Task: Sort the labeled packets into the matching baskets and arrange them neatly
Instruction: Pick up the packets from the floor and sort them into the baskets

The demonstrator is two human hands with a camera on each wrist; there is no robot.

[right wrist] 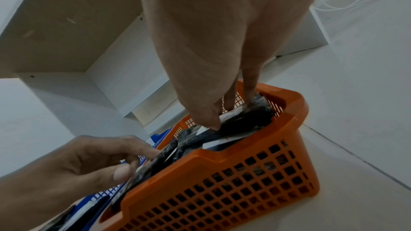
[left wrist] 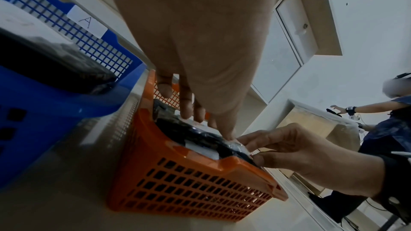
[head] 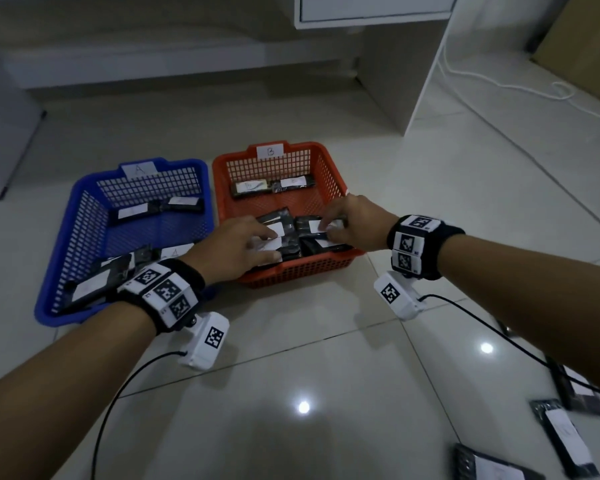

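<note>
The orange basket, labeled B, stands on the floor to the right of the blue basket, labeled A. Several black packets with white labels are piled at the orange basket's near end, and two more lie at its far end. My left hand pinches a packet at the left of the pile between thumb and fingers. My right hand pinches the edge of a packet at the right of the pile. The blue basket holds a few packets.
Three loose packets lie on the tiles at the lower right. White furniture stands behind the baskets, with a white cable and cardboard beside it. Another person appears far right in the left wrist view.
</note>
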